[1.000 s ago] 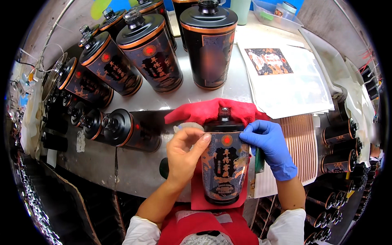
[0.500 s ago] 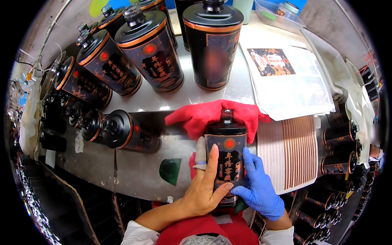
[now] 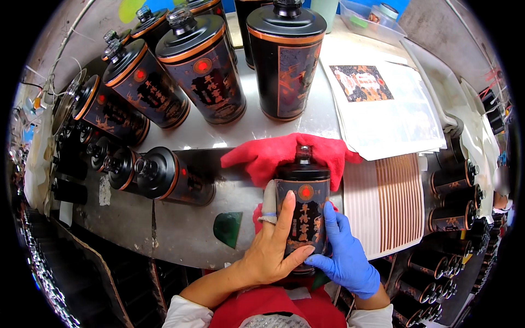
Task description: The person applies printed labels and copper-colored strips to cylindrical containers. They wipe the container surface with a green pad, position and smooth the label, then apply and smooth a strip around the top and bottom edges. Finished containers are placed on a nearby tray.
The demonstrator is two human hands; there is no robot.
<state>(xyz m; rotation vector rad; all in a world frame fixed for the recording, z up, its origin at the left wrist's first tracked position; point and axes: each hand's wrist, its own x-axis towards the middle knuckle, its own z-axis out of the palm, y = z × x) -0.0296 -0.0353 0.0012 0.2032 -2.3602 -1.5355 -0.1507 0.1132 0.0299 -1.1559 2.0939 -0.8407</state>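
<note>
Black bottle [image 3: 302,216] clasped between both hands: left fingers [image 3: 286,214] spread flat, right fingers [image 3: 330,216] wrapped around it.

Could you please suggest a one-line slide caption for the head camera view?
Bare left hand and blue-gloved right hand press on a black labelled bottle lying beside a red cloth.

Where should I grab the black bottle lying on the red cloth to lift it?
Probably round the body of the bottle, one palm on each long side, as the left hand and right hand sit now. It lies flat, neck pointing away, and the neck is short and narrow.
</note>
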